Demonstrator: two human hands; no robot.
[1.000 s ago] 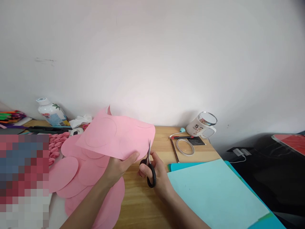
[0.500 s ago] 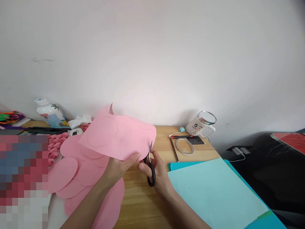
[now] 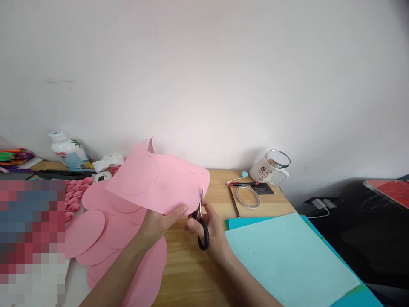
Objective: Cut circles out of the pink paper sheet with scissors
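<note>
My left hand [image 3: 164,221] grips the lower edge of a sheet of pink paper [image 3: 169,183], thumb on top and the other fingers hidden beneath. Faint drawn circles show on the sheet, and its far corner curls up. In my right hand [image 3: 211,232] is a pair of scissors [image 3: 203,234] with black handles. Their blades meet the sheet's right end, one lying over the paper and pointing away from me. Below and left of the sheet, several pink paper circles [image 3: 84,232] overlap in a pile.
On the right lie light blue paper sheets [image 3: 287,260]. Behind them are a white mug [image 3: 266,170], a coiled white cable [image 3: 248,197] and pencils [image 3: 234,200]. A white bottle [image 3: 70,151], a tissue [image 3: 108,162] and pink braided yarn [image 3: 75,196] sit at left. A wall rises behind the table.
The scissors' blades look slightly closer together on the sheet's right end. Both hands stay nearly in place, and the whole view has shifted a little.
</note>
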